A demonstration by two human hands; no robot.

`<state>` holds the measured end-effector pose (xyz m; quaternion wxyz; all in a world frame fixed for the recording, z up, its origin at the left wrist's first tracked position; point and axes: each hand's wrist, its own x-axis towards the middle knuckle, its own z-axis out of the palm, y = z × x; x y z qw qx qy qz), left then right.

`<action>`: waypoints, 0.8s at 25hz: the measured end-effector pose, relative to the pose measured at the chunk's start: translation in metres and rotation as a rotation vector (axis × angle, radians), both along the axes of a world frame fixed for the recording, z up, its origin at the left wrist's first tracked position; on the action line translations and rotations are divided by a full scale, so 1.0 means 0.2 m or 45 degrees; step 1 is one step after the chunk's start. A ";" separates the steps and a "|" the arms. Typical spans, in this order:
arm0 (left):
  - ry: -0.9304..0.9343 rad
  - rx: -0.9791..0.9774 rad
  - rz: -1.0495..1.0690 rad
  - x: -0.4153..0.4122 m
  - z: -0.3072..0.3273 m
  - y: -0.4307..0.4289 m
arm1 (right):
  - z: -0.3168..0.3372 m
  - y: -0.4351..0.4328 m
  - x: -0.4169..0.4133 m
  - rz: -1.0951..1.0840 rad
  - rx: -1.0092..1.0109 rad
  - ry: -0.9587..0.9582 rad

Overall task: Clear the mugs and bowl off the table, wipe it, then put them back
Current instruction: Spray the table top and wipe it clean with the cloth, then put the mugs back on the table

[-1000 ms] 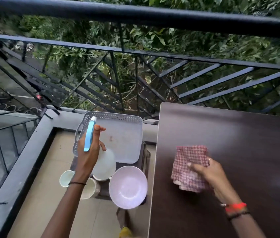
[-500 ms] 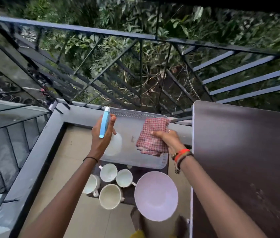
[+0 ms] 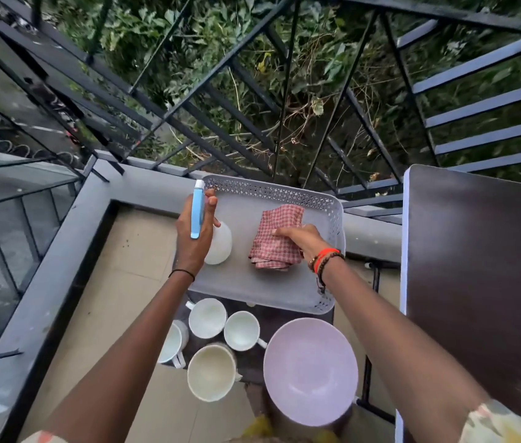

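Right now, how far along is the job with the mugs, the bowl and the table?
Done: the four mugs and the bowl are off the table, grouped beside the tray. Wiping looks finished, though I cannot confirm it. In hand: the right hand holds the cloth down in the tray; the left hand grips the spray bottle. Left: put mugs and bowl back.

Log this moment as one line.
left-hand grip: holds blue spray bottle | right-hand grip: holds red checked cloth in grey plastic tray | four pale mugs, pink bowl: off dark brown table
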<state>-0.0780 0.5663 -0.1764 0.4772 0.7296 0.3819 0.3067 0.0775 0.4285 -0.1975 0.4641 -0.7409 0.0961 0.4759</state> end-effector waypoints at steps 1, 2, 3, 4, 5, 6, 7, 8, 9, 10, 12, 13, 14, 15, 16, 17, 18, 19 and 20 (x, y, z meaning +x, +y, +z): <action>0.000 0.003 -0.005 0.00 -0.01 0.01 | -0.03 0.01 0.00 0.001 0.001 0.004; 0.005 0.005 -0.015 0.00 -0.02 0.01 | -0.05 0.02 -0.01 -0.004 -0.003 0.012; 0.006 0.008 -0.030 0.00 -0.03 0.01 | -0.07 0.02 -0.01 -0.012 0.000 0.020; 0.005 0.002 -0.048 -0.01 -0.03 0.01 | -0.08 0.02 -0.01 -0.021 0.007 0.033; 0.009 0.000 -0.060 -0.02 -0.04 0.01 | -0.09 0.01 -0.01 -0.025 0.019 0.029; 0.032 0.008 -0.058 -0.03 -0.06 0.00 | -0.10 -0.01 -0.01 -0.021 0.013 0.016; 0.062 0.026 -0.050 -0.05 -0.08 -0.01 | -0.11 -0.02 -0.01 -0.013 0.011 -0.005; 0.076 0.043 -0.043 -0.07 -0.09 -0.03 | -0.12 -0.04 -0.01 0.012 -0.003 -0.032; 0.072 0.051 -0.039 -0.08 -0.09 -0.05 | -0.13 -0.05 -0.01 0.037 -0.016 -0.071; 0.064 0.049 -0.033 -0.08 -0.08 -0.05 | -0.13 -0.06 -0.01 0.071 -0.049 -0.108; 0.066 0.034 -0.029 -0.09 -0.07 -0.06 | -0.15 -0.08 -0.01 0.135 -0.150 -0.193; 0.082 0.016 -0.030 -0.09 -0.07 -0.06 | -0.15 -0.09 -0.01 0.163 -0.196 -0.238; 0.104 -0.004 -0.033 -0.10 -0.07 -0.06 | -0.13 -0.10 -0.01 0.182 -0.249 -0.286; 0.126 -0.026 -0.033 -0.11 -0.09 -0.06 | -0.12 -0.10 -0.01 0.196 -0.295 -0.342; 0.149 -0.046 -0.030 -0.12 -0.09 -0.07 | -0.10 -0.11 -0.02 0.206 -0.339 -0.392; 0.175 -0.062 -0.021 -0.14 -0.10 -0.07 | -0.09 -0.12 -0.03 0.223 -0.377 -0.442; 0.208 -0.066 -0.010 -0.16 -0.10 -0.07 | -0.07 -0.12 -0.04 0.240 -0.420 -0.486; 0.245 -0.054 0.000 -0.19 -0.09 -0.08 | -0.04 -0.13 -0.06 0.270 -0.455 -0.535; 0.285 -0.047 0.014 -0.21 -0.08 -0.08 | -0.02 -0.13 -0.07 0.308 -0.496 -0.583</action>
